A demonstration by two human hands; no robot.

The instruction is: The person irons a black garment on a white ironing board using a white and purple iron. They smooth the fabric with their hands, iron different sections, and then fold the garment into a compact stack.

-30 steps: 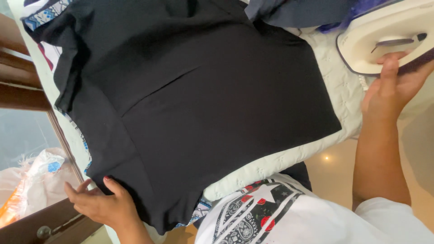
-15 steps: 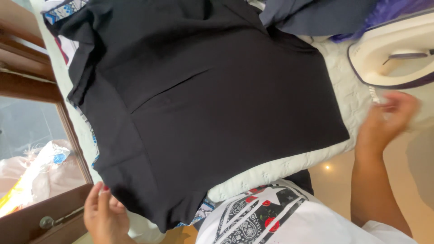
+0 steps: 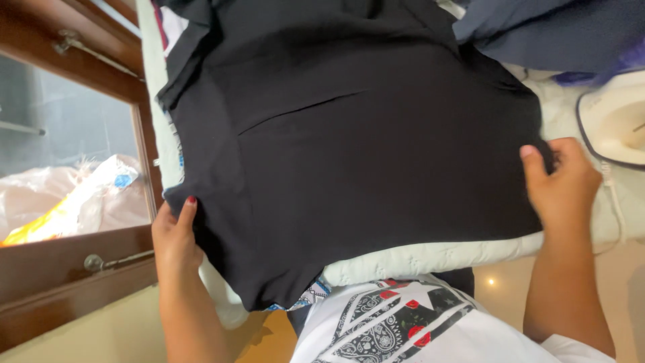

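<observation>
A black garment (image 3: pixel 363 154) lies spread flat over a padded, pale quilted ironing surface (image 3: pixel 430 254), filling the middle of the view. Its long axis runs from 12 o'clock down to 6 o'clock, with the hem hanging off the near edge at about 7 o'clock.

The left hand (image 3: pixel 176 236) sits at the cloth's 8 o'clock corner, fingers together and pinched on the edge, thumb lying on top of the fabric. The right hand (image 3: pixel 563 183) is at the 3 o'clock edge, fingers curled over that edge and thumb pressed on the cloth. So the garment lies between the 2 hands, inward from both, and each hand is touching it; neither is nearer than the other.

Just beyond the right hand, at 2 o'clock, a white iron (image 3: pixel 615 124) rests on the surface. Dark blue cloth (image 3: pixel 551 33) is heaped at 1 o'clock. At 9 o'clock stands a dark wooden window frame (image 3: pixel 80 262) with a metal latch, and crumpled plastic bags (image 3: pixel 74 198) show behind the glass.
</observation>
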